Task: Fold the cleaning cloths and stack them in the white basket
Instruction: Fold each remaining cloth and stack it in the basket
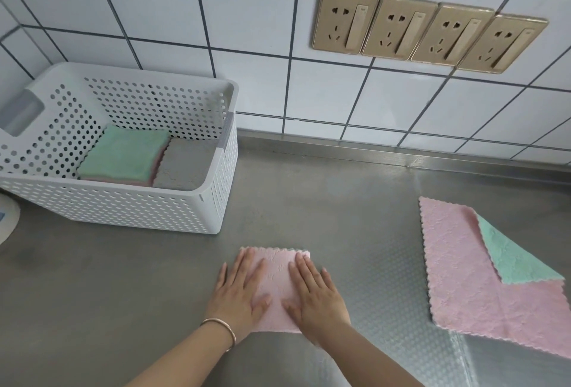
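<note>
Both hands flat on the folded pink cloth (276,291), nearest the camera, centre of the counter. Left hand (239,291) covers its left part, right hand (315,292) its right part; fingers straight and spread, pressing down, gripping nothing. Thin metal bangle (221,326) on the left wrist. The cloth's scalloped far edge shows past the fingertips.

To the right, well apart from the hands, a larger unfolded pink cloth (472,287) lies flat, running off the frame's right edge. One corner is turned back, showing its green underside (513,258).

Nothing lies on the counter between the folded cloth and the white basket (123,210), which sits further back on the left. The basket is perforated plastic with a handle cut-out at its left end. Inside, a stack of folded cloths topped by a green one (123,153), pink edges showing under it; just beside it on the right, touching, a folded grey cloth (185,164).

At the far left edge, beside the basket, part of a round white object (7,219), cut off, can't identify.

The surface is a stainless steel counter (123,278), with a dimpled texture on its right part and a low raised lip at the back. Behind it is a wall of white tiles (247,15) with dark grout. Four gold-coloured socket plates (429,31) in a row upper right, each with a switch.
</note>
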`<action>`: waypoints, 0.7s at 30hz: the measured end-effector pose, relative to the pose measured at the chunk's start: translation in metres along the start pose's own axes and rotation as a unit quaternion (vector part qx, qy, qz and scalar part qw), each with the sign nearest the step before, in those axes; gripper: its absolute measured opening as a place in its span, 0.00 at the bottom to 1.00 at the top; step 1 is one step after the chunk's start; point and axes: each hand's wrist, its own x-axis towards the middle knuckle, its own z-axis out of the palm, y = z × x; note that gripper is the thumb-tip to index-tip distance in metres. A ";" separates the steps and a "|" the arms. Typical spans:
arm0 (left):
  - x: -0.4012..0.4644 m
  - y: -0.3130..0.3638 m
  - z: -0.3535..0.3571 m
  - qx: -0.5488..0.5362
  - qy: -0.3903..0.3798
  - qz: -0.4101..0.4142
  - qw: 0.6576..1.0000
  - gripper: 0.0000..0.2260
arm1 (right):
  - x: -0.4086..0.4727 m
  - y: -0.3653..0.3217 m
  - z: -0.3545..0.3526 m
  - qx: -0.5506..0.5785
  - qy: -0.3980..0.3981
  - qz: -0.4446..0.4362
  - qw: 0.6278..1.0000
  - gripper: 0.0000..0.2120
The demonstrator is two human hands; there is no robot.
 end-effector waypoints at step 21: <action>-0.028 0.034 -0.047 -0.424 -0.059 -0.342 0.837 0.03 | -0.032 -0.019 -0.038 0.401 -0.095 0.329 0.850 0.08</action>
